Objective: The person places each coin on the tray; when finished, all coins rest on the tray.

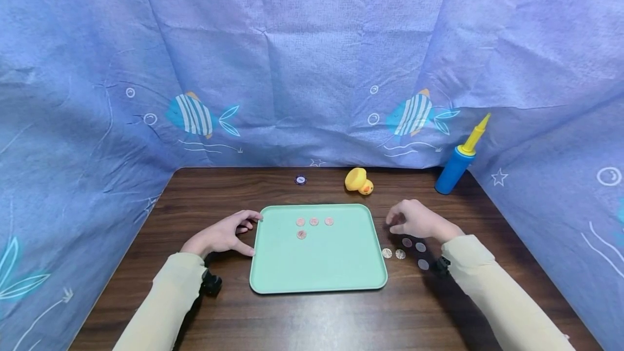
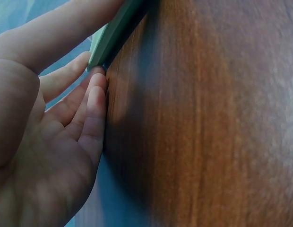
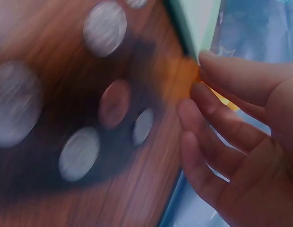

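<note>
A mint-green tray [image 1: 317, 272] lies on the wooden table with several copper-coloured coins [image 1: 314, 221] on it, three in a row and one below. My left hand [image 1: 226, 234] is at the tray's left rim, thumb and fingertips spread along it; in the left wrist view the fingers are relaxed beside the tray edge. Off the tray's right side my right hand [image 1: 414, 219] hovers, fingers loosely bent, nothing visible between them. Below it on the table are several silver coins [image 3: 79, 153] and a reddish coin [image 3: 114, 104], blurred in the right wrist view.
Behind the tray sit a dark poker chip [image 1: 300, 180] and a yellow rubber duck [image 1: 358, 180] tipped over. A blue pump [image 1: 454, 169] with a yellow nozzle stands at the back right corner. A blue fish-print cloth [image 1: 312, 69] hangs around the table.
</note>
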Demonstrator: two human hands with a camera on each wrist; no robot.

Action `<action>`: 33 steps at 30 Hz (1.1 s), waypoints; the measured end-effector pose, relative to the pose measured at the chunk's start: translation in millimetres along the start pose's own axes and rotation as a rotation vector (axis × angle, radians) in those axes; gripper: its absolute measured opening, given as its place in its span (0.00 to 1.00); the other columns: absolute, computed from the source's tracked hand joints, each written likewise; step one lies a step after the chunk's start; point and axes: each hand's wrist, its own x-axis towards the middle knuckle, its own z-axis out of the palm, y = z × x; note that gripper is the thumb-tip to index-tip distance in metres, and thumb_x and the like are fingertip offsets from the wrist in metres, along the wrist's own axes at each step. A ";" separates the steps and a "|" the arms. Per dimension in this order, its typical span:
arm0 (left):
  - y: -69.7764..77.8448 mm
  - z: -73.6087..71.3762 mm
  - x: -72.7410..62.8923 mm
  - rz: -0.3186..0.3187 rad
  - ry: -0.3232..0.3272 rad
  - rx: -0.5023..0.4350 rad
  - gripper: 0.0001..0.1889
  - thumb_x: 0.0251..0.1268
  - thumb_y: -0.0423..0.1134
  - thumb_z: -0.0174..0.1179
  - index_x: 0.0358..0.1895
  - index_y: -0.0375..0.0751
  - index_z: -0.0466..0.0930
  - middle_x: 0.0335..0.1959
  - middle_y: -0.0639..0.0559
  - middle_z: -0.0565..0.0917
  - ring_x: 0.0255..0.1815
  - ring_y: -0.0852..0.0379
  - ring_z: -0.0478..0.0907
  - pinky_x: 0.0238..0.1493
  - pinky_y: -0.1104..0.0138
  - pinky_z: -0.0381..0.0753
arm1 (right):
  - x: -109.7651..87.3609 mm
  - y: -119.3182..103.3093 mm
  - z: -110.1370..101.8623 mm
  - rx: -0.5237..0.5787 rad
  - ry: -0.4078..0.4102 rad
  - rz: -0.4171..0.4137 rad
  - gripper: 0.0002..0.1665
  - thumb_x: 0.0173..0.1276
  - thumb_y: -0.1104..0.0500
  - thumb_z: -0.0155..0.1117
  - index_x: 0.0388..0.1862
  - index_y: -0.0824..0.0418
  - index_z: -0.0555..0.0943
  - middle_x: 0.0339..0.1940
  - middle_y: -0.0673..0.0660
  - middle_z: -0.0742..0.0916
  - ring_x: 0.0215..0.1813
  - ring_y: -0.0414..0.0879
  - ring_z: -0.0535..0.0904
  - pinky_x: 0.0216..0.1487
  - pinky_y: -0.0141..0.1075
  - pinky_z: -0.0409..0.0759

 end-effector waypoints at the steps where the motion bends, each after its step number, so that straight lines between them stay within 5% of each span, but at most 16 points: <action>1: 0.0 0.1 0.1 0.001 0.000 0.000 0.47 0.56 0.37 0.81 0.77 0.34 0.65 0.71 0.36 0.70 0.64 0.43 0.69 0.73 0.43 0.68 | -4.0 3.0 -0.3 0.004 -0.021 0.003 0.07 0.62 0.67 0.76 0.38 0.60 0.89 0.31 0.46 0.88 0.33 0.38 0.81 0.36 0.34 0.82; 11: 1.0 -0.3 -0.6 0.002 0.003 0.004 0.47 0.55 0.37 0.82 0.77 0.33 0.65 0.71 0.36 0.70 0.65 0.42 0.69 0.73 0.42 0.68 | -28.8 22.8 7.1 0.072 -0.082 0.025 0.11 0.57 0.68 0.81 0.35 0.57 0.87 0.29 0.47 0.87 0.29 0.38 0.81 0.32 0.32 0.81; 18: 0.5 -0.9 1.1 0.001 -0.003 0.002 0.47 0.56 0.37 0.81 0.77 0.34 0.65 0.72 0.36 0.70 0.64 0.42 0.69 0.73 0.43 0.68 | -28.9 24.1 12.5 0.035 -0.038 0.015 0.11 0.57 0.69 0.80 0.31 0.55 0.86 0.26 0.45 0.86 0.29 0.37 0.80 0.32 0.31 0.80; 33: -0.8 -0.2 0.3 -0.003 -0.006 0.000 0.47 0.56 0.38 0.81 0.77 0.34 0.65 0.72 0.36 0.69 0.65 0.42 0.69 0.73 0.43 0.68 | -26.1 19.7 12.7 0.079 -0.083 0.081 0.10 0.59 0.69 0.75 0.35 0.59 0.84 0.27 0.47 0.84 0.24 0.38 0.80 0.26 0.33 0.82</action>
